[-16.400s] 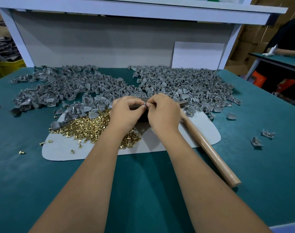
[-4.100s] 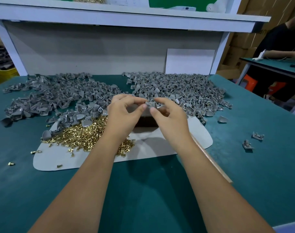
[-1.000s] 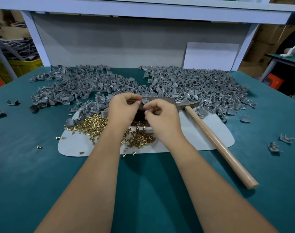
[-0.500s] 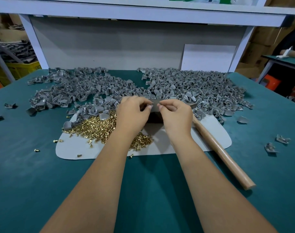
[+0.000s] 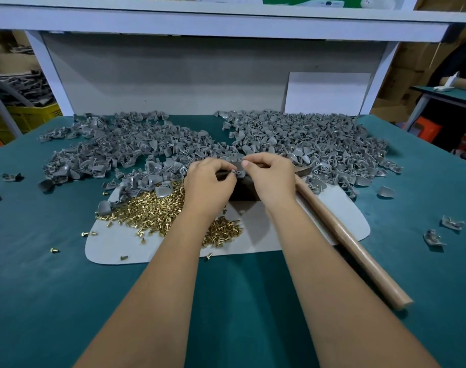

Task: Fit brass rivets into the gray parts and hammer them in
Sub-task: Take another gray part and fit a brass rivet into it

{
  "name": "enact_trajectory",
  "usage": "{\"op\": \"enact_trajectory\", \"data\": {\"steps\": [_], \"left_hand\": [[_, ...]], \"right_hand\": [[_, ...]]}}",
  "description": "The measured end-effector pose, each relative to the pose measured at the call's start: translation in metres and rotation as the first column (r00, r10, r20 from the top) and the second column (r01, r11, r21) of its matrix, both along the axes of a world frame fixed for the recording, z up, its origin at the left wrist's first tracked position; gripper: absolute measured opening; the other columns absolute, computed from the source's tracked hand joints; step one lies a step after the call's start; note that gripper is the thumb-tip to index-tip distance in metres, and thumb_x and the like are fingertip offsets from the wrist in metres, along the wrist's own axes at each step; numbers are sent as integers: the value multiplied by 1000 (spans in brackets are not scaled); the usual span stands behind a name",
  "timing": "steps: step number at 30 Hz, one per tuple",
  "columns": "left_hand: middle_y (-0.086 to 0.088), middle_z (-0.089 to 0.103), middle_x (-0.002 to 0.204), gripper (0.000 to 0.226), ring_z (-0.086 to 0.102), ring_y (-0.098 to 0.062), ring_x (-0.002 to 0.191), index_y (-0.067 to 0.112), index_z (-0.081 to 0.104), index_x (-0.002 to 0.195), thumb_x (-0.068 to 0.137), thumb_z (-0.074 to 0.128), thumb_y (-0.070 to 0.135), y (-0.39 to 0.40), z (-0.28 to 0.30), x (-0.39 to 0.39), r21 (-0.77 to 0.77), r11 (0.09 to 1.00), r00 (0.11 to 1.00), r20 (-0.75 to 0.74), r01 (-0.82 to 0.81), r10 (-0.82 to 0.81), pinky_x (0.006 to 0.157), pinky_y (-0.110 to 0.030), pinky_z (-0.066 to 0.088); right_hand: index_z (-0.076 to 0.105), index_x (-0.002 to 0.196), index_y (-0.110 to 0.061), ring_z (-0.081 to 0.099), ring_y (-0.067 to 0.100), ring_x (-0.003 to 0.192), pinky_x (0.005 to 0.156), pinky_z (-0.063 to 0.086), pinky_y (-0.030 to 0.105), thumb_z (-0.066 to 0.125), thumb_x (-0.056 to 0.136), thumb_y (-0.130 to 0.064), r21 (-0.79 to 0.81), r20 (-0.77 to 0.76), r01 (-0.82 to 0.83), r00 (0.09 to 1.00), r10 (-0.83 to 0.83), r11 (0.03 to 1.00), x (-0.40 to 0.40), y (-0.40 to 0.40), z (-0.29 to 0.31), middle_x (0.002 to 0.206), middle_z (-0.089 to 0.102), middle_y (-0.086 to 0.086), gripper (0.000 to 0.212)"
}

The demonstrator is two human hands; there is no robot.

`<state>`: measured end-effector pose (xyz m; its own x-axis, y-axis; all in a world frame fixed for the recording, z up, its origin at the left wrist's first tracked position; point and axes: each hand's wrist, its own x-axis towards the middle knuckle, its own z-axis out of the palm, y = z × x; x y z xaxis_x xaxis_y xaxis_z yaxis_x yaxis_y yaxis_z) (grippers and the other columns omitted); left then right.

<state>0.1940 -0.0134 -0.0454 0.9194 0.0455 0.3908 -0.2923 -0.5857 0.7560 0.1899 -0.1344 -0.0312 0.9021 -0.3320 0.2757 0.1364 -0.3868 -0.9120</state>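
Note:
My left hand (image 5: 209,185) and my right hand (image 5: 273,179) meet above a dark block (image 5: 242,193) on the pale mat (image 5: 253,235). Between their fingertips they pinch one small gray part (image 5: 236,173); a rivet in it cannot be made out. A heap of brass rivets (image 5: 157,208) lies on the mat under my left wrist. Loose gray parts form two big piles, one at the back left (image 5: 115,150) and one at the back right (image 5: 319,144). A hammer with a wooden handle (image 5: 359,256) lies to the right of my right forearm, its head hidden behind my right hand.
The green table top (image 5: 226,301) stretches toward me. Stray rivets (image 5: 55,250) lie left of the mat, and two gray parts (image 5: 436,235) sit at the right. A white shelf frame (image 5: 200,19) rises behind the piles. Another person's arm shows at a far right table (image 5: 452,90).
My hands have stayed together over the block, still pinching the small part. The head camera has tilted a little, so the shelf shows more.

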Motion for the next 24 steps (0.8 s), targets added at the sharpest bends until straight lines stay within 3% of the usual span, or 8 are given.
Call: {"op": "enact_trajectory", "data": {"steps": [3, 12, 18, 24], "left_hand": [[15, 54, 97, 11, 34, -11, 106, 29, 67, 92, 90, 61, 20, -1, -1, 0, -14, 1000, 1000, -14, -1, 1, 100, -35, 35], [13, 56, 97, 9, 36, -13, 106, 28, 68, 88, 88, 63, 20, -1, -2, 0, -30, 999, 1000, 4, 21, -21, 99, -33, 35], [14, 56, 96, 10, 38, -13, 107, 32, 66, 85, 88, 65, 22, -1, -3, 0, -26, 999, 1000, 14, 28, -28, 95, -30, 34], [13, 58, 96, 13, 43, -19, 113, 33, 67, 84, 88, 66, 21, -1, -1, -1, -44, 998, 999, 4, 37, -37, 97, -34, 37]], "right_hand": [[64, 65, -39, 56, 20, 110, 99, 41, 48, 72, 81, -24, -31, 16, -4, 1000, 5, 1000, -1, 1, -6, 96, 67, -9, 23], [68, 67, -39, 58, 17, 109, 100, 40, 48, 74, 79, -24, 17, 34, -43, 999, 43, 999, -5, -2, -7, 96, 68, -11, 20], [66, 65, -41, 54, 18, 114, 100, 40, 47, 74, 79, -25, -34, 16, -41, 999, 41, 999, -4, -3, -7, 85, 62, -22, 23], [67, 66, -39, 56, 20, 113, 101, 40, 46, 73, 80, -26, -35, -19, -55, 998, 54, 998, -5, -5, -6, 90, 70, -13, 20]]}}
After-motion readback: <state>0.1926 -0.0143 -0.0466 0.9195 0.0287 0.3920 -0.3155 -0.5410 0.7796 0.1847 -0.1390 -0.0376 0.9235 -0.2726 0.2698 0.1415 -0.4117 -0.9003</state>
